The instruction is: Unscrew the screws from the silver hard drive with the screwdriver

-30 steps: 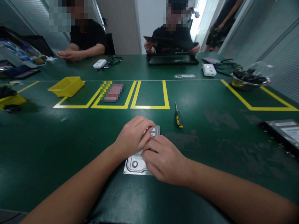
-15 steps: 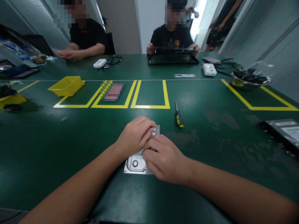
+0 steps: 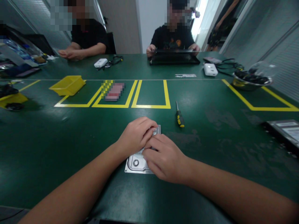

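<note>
A silver hard drive cover lies flat on the green table, its near end and far right corner showing between my hands. My left hand is closed over its far left part, fingers bent down toward the metal. My right hand lies across its right side, fingers curled in a pinch against my left fingertips. What the right fingertips pinch is hidden. Beyond my right hand lies a screwdriver with a black and yellow handle, its tip pointing away from me.
At the right edge lies a hard drive, with small bits near it. Yellow tape marks boxes on the table. Farther back are a yellow bin, a metal bowl of dark parts and a white adapter. Two people sit opposite; one holds a dark panel.
The whole view has shifted very slightly. My hands keep nearly the same pose on the cover. The person opposite has tilted the dark panel a little.
</note>
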`<state>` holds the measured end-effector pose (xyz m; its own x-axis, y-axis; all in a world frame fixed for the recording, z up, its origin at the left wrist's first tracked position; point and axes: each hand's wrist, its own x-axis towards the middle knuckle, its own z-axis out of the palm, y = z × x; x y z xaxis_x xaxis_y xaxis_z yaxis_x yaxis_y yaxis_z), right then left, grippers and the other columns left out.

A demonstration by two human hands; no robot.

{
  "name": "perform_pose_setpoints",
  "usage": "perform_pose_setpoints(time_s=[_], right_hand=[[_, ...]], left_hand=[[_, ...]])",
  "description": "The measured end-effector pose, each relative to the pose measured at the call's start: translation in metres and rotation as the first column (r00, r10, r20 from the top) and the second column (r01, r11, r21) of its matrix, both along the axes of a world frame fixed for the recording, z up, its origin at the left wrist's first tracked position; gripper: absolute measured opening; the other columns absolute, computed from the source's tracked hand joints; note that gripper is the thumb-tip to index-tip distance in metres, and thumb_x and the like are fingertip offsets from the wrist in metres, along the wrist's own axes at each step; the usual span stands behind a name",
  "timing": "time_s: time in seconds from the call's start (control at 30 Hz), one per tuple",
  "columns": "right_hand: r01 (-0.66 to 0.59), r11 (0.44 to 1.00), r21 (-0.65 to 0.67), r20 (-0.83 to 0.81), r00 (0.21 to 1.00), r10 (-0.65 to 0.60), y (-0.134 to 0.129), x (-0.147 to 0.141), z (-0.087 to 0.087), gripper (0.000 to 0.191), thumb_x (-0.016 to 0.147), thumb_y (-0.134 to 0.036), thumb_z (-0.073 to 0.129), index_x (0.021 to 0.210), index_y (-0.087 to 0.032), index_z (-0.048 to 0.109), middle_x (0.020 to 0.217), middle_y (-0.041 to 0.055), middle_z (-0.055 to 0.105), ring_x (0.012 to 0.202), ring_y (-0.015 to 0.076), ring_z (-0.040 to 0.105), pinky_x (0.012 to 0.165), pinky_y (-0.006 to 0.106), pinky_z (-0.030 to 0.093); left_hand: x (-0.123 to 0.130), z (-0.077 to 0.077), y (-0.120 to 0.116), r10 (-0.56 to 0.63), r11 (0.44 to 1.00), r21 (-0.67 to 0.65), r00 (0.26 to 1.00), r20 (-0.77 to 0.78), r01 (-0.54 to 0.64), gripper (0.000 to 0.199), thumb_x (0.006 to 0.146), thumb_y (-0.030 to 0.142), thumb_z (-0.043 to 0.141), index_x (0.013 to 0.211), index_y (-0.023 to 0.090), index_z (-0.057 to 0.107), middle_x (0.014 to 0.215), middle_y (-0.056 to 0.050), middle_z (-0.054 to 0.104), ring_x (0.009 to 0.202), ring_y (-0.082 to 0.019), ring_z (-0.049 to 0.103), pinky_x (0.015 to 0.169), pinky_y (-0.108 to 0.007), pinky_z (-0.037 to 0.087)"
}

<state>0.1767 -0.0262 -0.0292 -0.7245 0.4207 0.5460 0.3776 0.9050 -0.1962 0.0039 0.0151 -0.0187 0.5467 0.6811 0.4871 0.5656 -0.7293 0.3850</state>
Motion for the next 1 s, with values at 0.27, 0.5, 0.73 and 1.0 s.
perform_pose_setpoints(time_s=[0.27, 0.5, 0.73, 1.0], right_hand=[[-0.001, 1.0, -0.009, 0.012, 1.0, 0.001, 0.0006, 0.0018, -0.0018, 0.021, 0.091, -0.022, 0.047, 0.082, -0.015, 0.065, 0.085, 0.0092, 0.059, 0.084, 0.02, 0.048, 0.081, 0.037, 0.044], [0.001, 1.0, -0.024, 0.023, 1.0, -0.001, 0.0, 0.0014, -0.0026, 0.023, 0.092, -0.022, 0.046, 0.082, -0.015, 0.065, 0.086, 0.0092, 0.059, 0.084, 0.0197, 0.048, 0.08, 0.037, 0.044], [-0.003, 1.0, -0.008, 0.009, 1.0, 0.003, -0.0006, 0.0018, -0.0012, 0.021, 0.09, -0.022, 0.047, 0.082, -0.015, 0.065, 0.085, 0.009, 0.059, 0.082, 0.0193, 0.047, 0.079, 0.036, 0.044], [-0.002, 1.0, 0.001, 0.001, 1.0, 0.002, 0.0003, 0.0004, -0.0003, 0.022, 0.09, -0.021, 0.046, 0.082, -0.014, 0.066, 0.083, 0.0088, 0.059, 0.082, 0.0193, 0.047, 0.079, 0.036, 0.043]], left_hand=[[0.001, 0.0001, 0.0007, 0.009, 1.0, -0.019, 1.0, -0.004, -0.009, 0.011, 0.095, 0.016, 0.051, 0.095, 0.016, 0.062, 0.091, -0.002, 0.065, 0.085, -0.014, 0.06, 0.077, -0.027, 0.046], [0.001, 0.0006, 0.0008, 0.007, 1.0, -0.023, 1.0, -0.009, -0.008, 0.012, 0.095, 0.017, 0.051, 0.096, 0.016, 0.063, 0.091, -0.002, 0.066, 0.085, -0.015, 0.06, 0.076, -0.028, 0.046], [0.0012, 0.0012, 0.0006, 0.006, 0.999, -0.041, 1.0, -0.009, -0.006, 0.013, 0.095, 0.017, 0.05, 0.095, 0.015, 0.063, 0.09, -0.003, 0.066, 0.084, -0.015, 0.06, 0.075, -0.029, 0.046], [0.0006, 0.0006, 0.0011, 0.009, 0.999, -0.051, 1.0, -0.018, -0.01, 0.012, 0.095, 0.017, 0.051, 0.095, 0.015, 0.063, 0.089, -0.002, 0.065, 0.084, -0.015, 0.059, 0.075, -0.029, 0.045]])
